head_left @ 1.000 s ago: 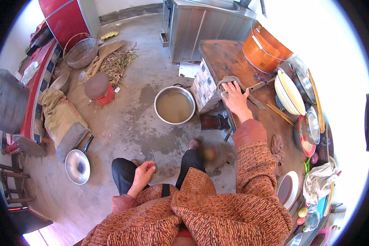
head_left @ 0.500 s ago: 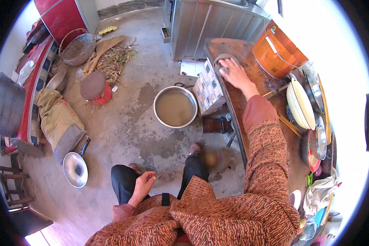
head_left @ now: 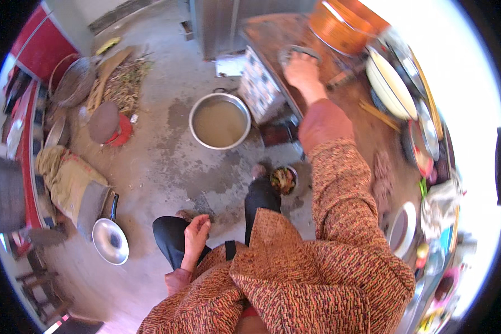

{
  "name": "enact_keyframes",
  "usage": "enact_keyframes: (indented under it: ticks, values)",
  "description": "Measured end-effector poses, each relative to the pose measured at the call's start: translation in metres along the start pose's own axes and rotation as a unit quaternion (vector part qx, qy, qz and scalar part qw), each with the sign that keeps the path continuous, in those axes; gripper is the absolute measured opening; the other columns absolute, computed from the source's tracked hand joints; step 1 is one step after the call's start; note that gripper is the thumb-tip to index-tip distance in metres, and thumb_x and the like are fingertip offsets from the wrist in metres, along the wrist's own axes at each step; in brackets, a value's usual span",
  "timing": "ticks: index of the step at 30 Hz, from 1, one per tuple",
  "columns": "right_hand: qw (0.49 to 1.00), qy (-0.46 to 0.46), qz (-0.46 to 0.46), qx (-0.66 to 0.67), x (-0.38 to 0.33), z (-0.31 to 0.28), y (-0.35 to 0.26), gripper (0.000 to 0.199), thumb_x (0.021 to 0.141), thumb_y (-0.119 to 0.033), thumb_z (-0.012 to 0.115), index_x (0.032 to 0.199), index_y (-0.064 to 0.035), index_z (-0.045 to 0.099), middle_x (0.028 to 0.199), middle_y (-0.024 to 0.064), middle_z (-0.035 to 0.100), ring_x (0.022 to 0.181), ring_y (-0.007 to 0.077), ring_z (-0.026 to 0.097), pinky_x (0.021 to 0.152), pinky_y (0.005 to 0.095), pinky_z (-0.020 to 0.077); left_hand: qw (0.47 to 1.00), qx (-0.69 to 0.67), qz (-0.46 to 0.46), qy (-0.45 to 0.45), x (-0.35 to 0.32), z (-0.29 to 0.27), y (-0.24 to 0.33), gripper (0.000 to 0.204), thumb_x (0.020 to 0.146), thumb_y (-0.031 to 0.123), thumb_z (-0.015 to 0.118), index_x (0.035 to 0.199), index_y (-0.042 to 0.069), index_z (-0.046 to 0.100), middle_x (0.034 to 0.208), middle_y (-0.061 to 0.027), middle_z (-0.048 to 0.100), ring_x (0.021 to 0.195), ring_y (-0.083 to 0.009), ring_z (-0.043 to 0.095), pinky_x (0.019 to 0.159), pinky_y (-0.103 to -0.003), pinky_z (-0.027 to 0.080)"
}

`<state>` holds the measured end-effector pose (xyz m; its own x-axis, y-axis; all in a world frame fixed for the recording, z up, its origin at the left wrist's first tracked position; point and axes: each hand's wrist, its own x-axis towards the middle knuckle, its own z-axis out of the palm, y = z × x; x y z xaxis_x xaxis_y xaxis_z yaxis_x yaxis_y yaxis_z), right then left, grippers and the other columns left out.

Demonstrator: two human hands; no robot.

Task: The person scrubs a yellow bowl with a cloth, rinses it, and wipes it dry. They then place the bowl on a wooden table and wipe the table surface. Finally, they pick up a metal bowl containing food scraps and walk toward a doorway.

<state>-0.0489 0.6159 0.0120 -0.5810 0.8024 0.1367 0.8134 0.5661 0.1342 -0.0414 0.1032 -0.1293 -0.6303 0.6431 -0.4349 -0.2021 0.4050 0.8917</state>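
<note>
My right hand (head_left: 303, 73) reaches out over the brown wooden table (head_left: 345, 119) and presses on a grey rag (head_left: 286, 54), its fingers bent over it. The rag lies flat near the table's far end. My left hand (head_left: 196, 236) rests above my left knee, fingers curled together, with nothing seen in them. Below the table's left side, on the concrete floor, stands a metal basin (head_left: 220, 147) of murky water.
An orange bucket (head_left: 339, 28) stands beyond the rag. A cream basin (head_left: 388, 83), wooden sticks (head_left: 379, 115) and a pinkish cloth (head_left: 382, 178) lie along the table. A bowl of scraps (head_left: 284, 180) is by my right foot; a wok (head_left: 110, 242) sits at floor left.
My right hand and the rag have moved rightward over the table, away from its left edge. The view has shifted, and the bowl of scraps shows clearly. My left hand keeps its pose.
</note>
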Motion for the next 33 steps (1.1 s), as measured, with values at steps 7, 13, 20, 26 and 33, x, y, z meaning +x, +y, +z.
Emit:
enact_keyframes:
  ticks: [7,13,20,26,33]
  values:
    - [0.979,0.165,-0.101,0.067,-0.129,0.001,0.006,0.04,0.078,-0.011,0.048,0.117,-0.003,0.052,0.108,0.0176,0.05,0.106,0.0351,0.046,0.085,0.0412,0.0447,0.997,-0.023,0.051,-0.054,-0.009,0.002,0.009,0.027,0.088,0.014,0.055,0.11,-0.002,0.055,0.088,-0.0033,0.061,0.077,-0.0101,0.057,0.066,-0.023,0.046]
    - [0.985,0.126,-0.063,0.098,-0.244,-0.024,0.041,0.053,0.072,-0.006,0.054,0.124,-0.0082,0.046,0.121,0.0153,0.047,0.118,0.0321,0.04,0.093,0.052,0.0349,0.995,0.021,0.073,-0.071,-0.029,0.009,0.03,0.03,0.09,0.016,0.054,0.114,-0.001,0.053,0.1,-0.0086,0.061,0.084,-0.0127,0.059,0.069,-0.024,0.046]
    - [0.982,0.099,0.083,0.137,-0.318,-0.031,0.1,0.039,0.08,-0.009,0.048,0.119,-0.0082,0.049,0.123,0.0152,0.046,0.12,0.0316,0.039,0.087,0.0626,0.0312,0.991,0.004,0.087,-0.098,-0.044,0.019,0.045,0.03,0.089,0.017,0.056,0.113,-0.001,0.054,0.098,-0.0054,0.061,0.084,-0.0122,0.058,0.068,-0.024,0.045]
    - [0.969,0.114,0.216,0.034,-0.354,-0.046,0.136,0.04,0.078,-0.013,0.055,0.118,-0.0102,0.051,0.129,0.0195,0.038,0.121,0.0444,0.03,0.083,0.066,0.0309,0.989,0.026,0.107,-0.1,-0.044,0.022,0.049,0.029,0.088,0.017,0.057,0.112,0.0,0.055,0.095,-0.0049,0.062,0.081,-0.012,0.06,0.066,-0.023,0.045]
    - [0.923,0.018,0.37,0.101,-0.33,-0.052,0.148,0.06,0.084,-0.036,0.051,0.138,-0.0228,0.029,0.145,0.0247,0.011,0.122,0.0588,0.022,0.093,0.071,0.0152,0.99,0.029,0.099,-0.1,-0.046,0.024,0.045,0.028,0.087,0.015,0.058,0.11,0.0,0.056,0.094,-0.0041,0.061,0.08,-0.0109,0.058,0.066,-0.023,0.045]
